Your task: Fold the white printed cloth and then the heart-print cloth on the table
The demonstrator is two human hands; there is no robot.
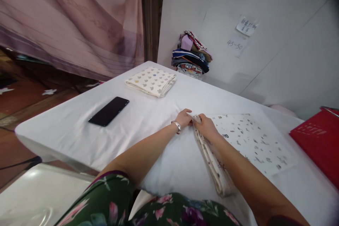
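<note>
Gripping the far end of a folded cloth strip [212,164] with the right hand [209,127], closed about its bunched layers. Reaching to the same end with the left hand [182,117], with fingers partly bent at the cloth (cannot tell whether pinching it or merely touching it). Wearing a silvery bracelet [176,125] on the left wrist, and a green floral garment [169,212] at the near edge of view. Holding the strip lengthwise between the forearms, over a white-covered table [74,123], from the hands down toward the near side.

Can see a pale printed cloth [254,137] spread flat to the right, partly hidden by the right forearm; cannot tell whether joined to the strip. Can see a folded patterned cloth [150,79] toward the far corner, and a dark phone [109,110] lying flat, nearer and to the left. Can also see a red object [317,141] at the right, cut off by the view. Beyond the far edge, can make out a stack of fabrics [190,60] against a pale wall [278,60], and to the far left a pink curtain [79,17].
</note>
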